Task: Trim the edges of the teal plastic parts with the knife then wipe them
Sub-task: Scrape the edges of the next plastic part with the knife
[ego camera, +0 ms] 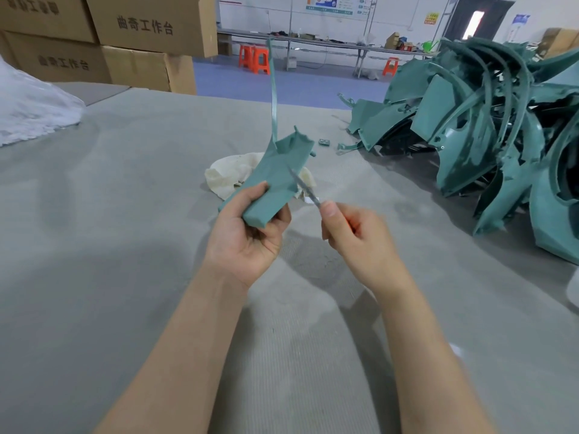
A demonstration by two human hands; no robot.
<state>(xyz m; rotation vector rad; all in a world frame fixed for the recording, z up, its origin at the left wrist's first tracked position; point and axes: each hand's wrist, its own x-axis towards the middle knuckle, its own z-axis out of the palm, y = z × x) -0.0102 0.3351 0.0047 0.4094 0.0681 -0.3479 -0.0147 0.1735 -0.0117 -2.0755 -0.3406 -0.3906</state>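
- Left hand near the middle of the scene, palm up, fingers and thumb curled round the near end of 1 teal part.
- Teal part lifted clear of the table, tilted up and away toward the far right, with a thin strip rising from its far end.
- Right hand just right of the left hand, fingers closed tight round a knife, thumb laid along the top, a bit of orange handle showing between the fingers.
- Blade blurred, pointing far-left across the right edge of the teal part; touching or not, cannot tell.
- White cloth crumpled on the table just beyond the teal part, partly hidden by it.
- Big pile of teal parts heaped at the far right of the table, well apart from both hands.
- 1 small scrap lying between the pile and the held part.
- Cardboard boxes stacked at the far left, a white bag at the left edge.
- Orange stools on the blue floor far behind.
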